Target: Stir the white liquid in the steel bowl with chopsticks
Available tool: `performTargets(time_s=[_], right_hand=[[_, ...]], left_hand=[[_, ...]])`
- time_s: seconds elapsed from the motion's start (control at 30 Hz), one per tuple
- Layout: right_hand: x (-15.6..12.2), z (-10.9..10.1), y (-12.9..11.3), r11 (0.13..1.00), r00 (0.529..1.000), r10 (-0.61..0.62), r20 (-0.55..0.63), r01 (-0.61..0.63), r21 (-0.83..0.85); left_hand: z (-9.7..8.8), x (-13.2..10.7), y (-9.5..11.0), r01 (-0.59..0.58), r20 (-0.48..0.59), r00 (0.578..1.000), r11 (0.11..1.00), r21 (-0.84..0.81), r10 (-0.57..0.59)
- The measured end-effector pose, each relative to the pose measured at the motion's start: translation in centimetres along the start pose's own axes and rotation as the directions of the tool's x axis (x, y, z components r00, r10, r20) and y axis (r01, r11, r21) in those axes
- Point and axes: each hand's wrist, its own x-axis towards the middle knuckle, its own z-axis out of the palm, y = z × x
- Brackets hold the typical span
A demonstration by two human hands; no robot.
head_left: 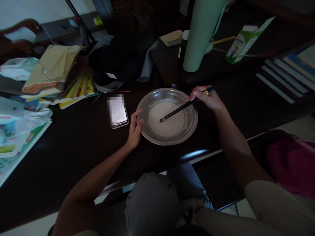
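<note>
A round metal basin (166,141) stands on the dark table in front of me, with a pale, milky liquid (169,126) covering its bottom. My left hand (135,129) grips the basin's left rim, thumb on the inside edge. Over the right rim, my right hand (205,96) is closed around the upper end of a pair of black chopsticks (180,108) with gold bands. The chopsticks slant down to the left, and their tips are in the liquid near the middle. Left of the basin lies a phone (118,111) with a lit screen, its upper part pixelated.
Behind the basin rise a tall green tumbler (203,32) and a small dark bottle (183,46). A green-and-white box (240,46) and stacked books (287,77) are at the right. Papers and packets (52,67) pile up on the left, beside a black bag (120,59).
</note>
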Motion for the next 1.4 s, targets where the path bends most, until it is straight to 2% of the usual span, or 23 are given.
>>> performTargets(time_s=[0.13, 0.33, 0.53, 0.73, 0.93, 1.13, 1.2, 1.33, 1.4], right_hand=[[0.0, -0.33, 0.13, 1.0, 0.993, -0.004, -0.122, 0.005, 0.01], [-0.07, -0.12, 0.04, 1.0, 0.999, 0.028, 0.029, -0.028, -0.013], [0.05, -0.39, 0.32, 1.0, 0.99, 0.01, -0.142, -0.012, -0.012], [-0.08, 0.06, -0.02, 1.0, 0.999, 0.01, 0.03, -0.01, 0.011], [0.07, -0.41, 0.4, 1.0, 0.992, -0.017, -0.122, 0.018, 0.014], [0.04, 0.13, 0.02, 1.0, 1.0, 0.002, 0.019, -0.002, 0.017], [0.09, 0.13, 0.04, 1.0, 1.0, 0.005, -0.014, -0.005, -0.019], [0.09, -0.33, 0.42, 1.0, 0.983, -0.014, -0.182, 0.013, -0.009], [0.02, -0.36, 0.48, 1.0, 0.987, -0.012, -0.159, 0.014, 0.014]], left_hand=[[-0.02, 0.03, 0.02, -0.018, 0.009, 1.0, 0.999, 0.034, 0.018], [-0.04, -0.01, -0.06, -0.015, 0.007, 1.0, 0.999, 0.04, 0.014], [-0.01, 0.06, 0.08, -0.034, -0.004, 0.999, 0.998, 0.051, 0.034], [-0.07, 0.01, 0.15, -0.011, -0.005, 1.0, 0.999, 0.046, 0.011], [-0.07, 0.03, -0.04, -0.024, 0.004, 1.0, 0.999, 0.047, 0.024], [-0.02, 0.1, 0.08, -0.05, -0.012, 0.999, 0.996, 0.07, 0.051], [-0.02, 0.09, 0.11, -0.052, -0.008, 0.999, 0.996, 0.069, 0.052], [-0.08, 0.07, 0.07, -0.024, 0.0, 1.0, 0.998, 0.062, 0.024], [-0.1, 0.06, -0.01, -0.021, 0.0, 1.0, 0.998, 0.057, 0.021]])
